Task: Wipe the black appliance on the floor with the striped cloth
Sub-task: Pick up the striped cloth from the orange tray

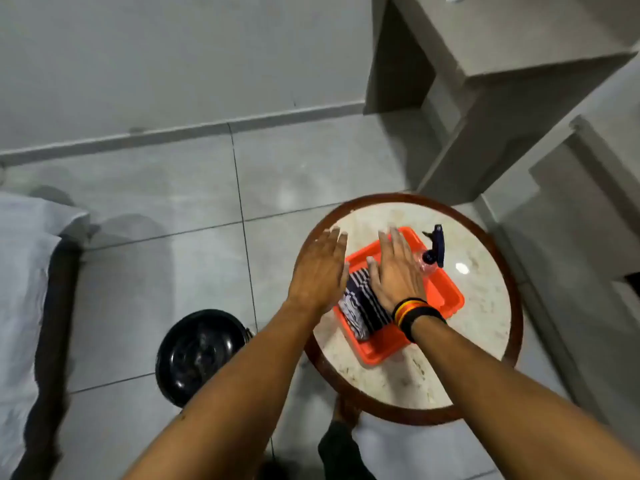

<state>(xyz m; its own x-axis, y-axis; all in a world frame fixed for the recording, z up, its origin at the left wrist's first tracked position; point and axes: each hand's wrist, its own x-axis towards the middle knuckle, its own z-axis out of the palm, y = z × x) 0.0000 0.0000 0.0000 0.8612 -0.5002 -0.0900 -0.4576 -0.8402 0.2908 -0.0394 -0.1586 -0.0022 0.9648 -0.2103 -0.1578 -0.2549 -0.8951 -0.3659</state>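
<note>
A folded dark-and-white striped cloth [362, 308] lies in an orange tray [438, 294] on a small round table [485, 306]. My right hand [394, 271] hovers flat over the tray, fingers spread, above the cloth's far end, holding nothing. My left hand [320, 271] is also flat and spread, over the table's left edge beside the tray. The round black appliance [197, 351] sits on the floor tiles left of the table, partly hidden by my left forearm.
A spray bottle with a dark blue trigger head [434, 251] lies at the tray's far right corner. Grey concrete steps [519, 98] rise behind the table. A bed with a white sheet [24, 289] lines the left edge. Grey floor tiles spread between.
</note>
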